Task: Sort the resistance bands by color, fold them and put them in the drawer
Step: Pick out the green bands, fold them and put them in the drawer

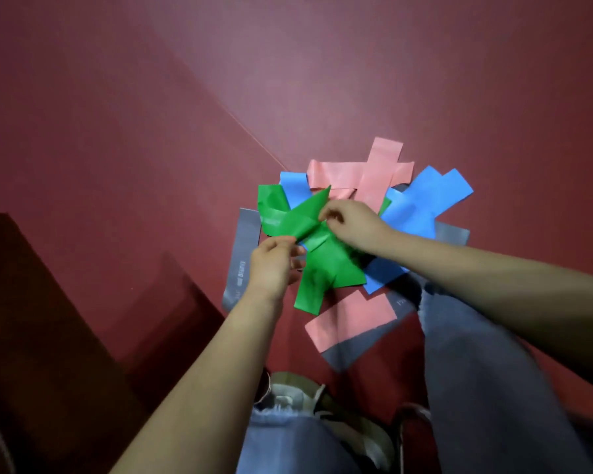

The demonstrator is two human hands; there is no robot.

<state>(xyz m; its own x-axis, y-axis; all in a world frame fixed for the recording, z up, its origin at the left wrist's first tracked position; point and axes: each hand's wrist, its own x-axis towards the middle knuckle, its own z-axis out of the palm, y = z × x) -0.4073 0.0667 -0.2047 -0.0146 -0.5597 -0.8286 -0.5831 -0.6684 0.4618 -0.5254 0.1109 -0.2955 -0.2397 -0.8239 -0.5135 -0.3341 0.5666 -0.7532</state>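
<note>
A heap of flat resistance bands lies on the dark red floor (117, 131). Green bands (326, 268) lie on top at the middle, blue bands (421, 203) spread right, pink bands (360, 172) lie at the far side and another pink band (350, 319) lies near my leg, with grey bands (240, 254) underneath. My left hand (274, 265) pinches the near edge of a lifted green band (298, 217). My right hand (350, 220) pinches the same green band at its right side. The band is raised and creased between both hands.
A dark wooden cabinet (48, 319) stands at the left, its lower front in shadow. My legs in blue jeans (476, 354) and a light shoe (288, 395) fill the bottom right. A metal chair leg (408, 415) shows near the bottom.
</note>
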